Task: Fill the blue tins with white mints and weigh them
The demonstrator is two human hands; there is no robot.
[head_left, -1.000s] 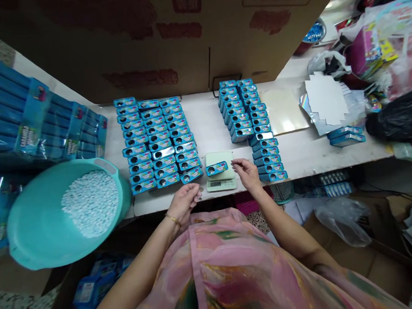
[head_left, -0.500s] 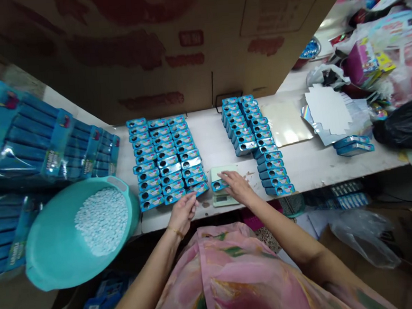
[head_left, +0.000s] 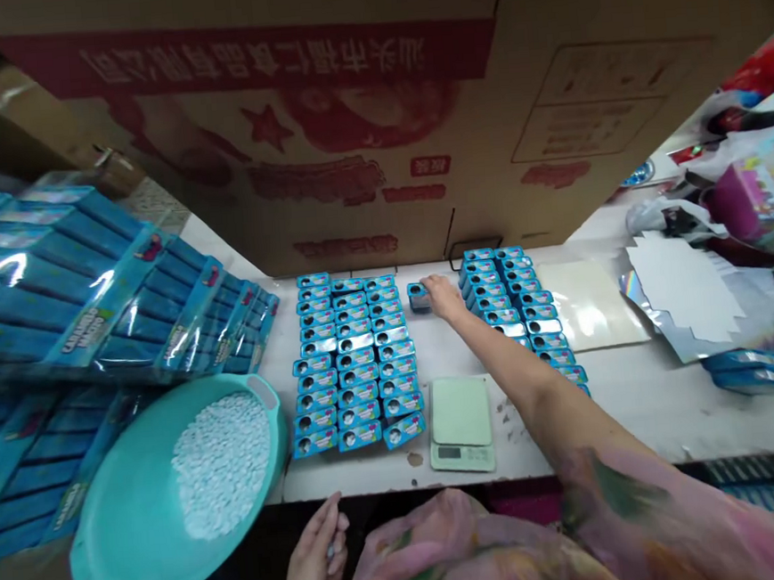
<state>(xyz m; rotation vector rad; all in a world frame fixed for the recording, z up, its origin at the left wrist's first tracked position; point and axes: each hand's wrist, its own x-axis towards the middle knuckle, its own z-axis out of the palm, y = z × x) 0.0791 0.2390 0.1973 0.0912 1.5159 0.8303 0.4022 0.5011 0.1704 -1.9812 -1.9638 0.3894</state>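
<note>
My right hand [head_left: 444,298] reaches to the back of the table, its fingers closed on a small blue box [head_left: 417,291] with a dark round hole in its top. The box stands between two groups of similar boxes. Below the front edge, my left hand [head_left: 314,546] is closed, and a pale bit like the candies shows between its fingers. A pale green digital scale [head_left: 460,414] lies bare near the front. Upright boxes [head_left: 358,398] stand in rows left of it; more boxes [head_left: 487,289] stand right of my right hand. Small pale candies [head_left: 223,459] lie in a turquoise basin [head_left: 127,516].
A large cardboard carton [head_left: 379,183] blocks the back of the table. Wrapped packs of blue boxes [head_left: 111,285] are stacked at left. To the right are a cream sheet [head_left: 585,301], a white cut card [head_left: 682,289] and two blue boxes [head_left: 762,375].
My right hand has carried a box from the scale to the back of the table. My left hand has drawn back from the left rows to below the front edge. The view has shifted.
</note>
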